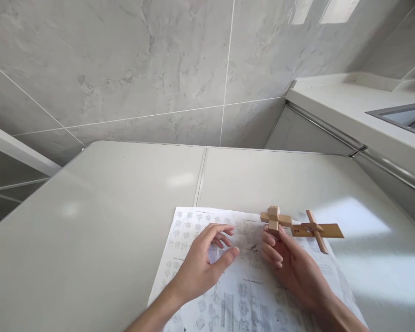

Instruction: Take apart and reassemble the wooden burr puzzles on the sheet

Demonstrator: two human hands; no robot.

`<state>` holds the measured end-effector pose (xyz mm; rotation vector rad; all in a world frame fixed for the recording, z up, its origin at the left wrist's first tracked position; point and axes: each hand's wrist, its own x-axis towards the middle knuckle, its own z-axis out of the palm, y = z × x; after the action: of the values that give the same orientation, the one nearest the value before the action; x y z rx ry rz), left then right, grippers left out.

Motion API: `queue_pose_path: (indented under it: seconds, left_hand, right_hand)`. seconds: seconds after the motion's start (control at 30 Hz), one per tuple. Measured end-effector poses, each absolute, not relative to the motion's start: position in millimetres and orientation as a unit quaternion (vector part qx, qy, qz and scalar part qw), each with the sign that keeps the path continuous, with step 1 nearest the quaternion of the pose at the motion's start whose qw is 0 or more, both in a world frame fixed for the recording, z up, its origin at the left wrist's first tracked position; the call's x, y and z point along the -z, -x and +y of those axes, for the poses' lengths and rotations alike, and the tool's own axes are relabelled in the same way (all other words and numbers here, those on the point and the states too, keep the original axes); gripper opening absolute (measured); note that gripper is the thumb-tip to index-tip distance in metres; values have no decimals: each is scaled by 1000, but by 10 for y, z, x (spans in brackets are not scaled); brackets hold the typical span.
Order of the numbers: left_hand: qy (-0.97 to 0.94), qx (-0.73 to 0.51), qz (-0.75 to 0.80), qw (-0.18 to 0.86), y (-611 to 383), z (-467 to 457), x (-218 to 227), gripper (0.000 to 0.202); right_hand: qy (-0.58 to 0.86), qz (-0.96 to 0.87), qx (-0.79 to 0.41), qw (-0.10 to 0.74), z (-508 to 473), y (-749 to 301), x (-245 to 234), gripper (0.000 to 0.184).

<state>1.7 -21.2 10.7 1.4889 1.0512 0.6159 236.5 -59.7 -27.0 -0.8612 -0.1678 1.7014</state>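
My right hand (290,263) holds a wooden interlocking puzzle (299,224) by its middle, just above the sheet. The puzzle is a long bar with a small cross-shaped knot at its left end and a thin crossed stick near its right end. My left hand (205,263) hovers over a printed instruction sheet (242,295), fingers curled and apart, holding nothing. The sheet shows many small puzzle diagrams and lies flat on the pale table (100,221).
The table has a seam (200,177) down its middle and ends at a grey tiled wall (159,69). A white counter (349,110) with a sink (401,117) stands at the right, a gap between it and the table.
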Motion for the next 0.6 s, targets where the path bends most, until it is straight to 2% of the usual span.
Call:
queue_pose_path:
  seconds: [0.17,0.6]
  left_hand:
    - [-638,-254,457,566,-16,-221,-119,33]
    - [-648,-253,456,555,-18,-223,-122,31]
  right_hand:
    - [336,2,-709,620,-540,-2426,294,27]
    - [326,26,-698,638,-535,-2415,250,23]
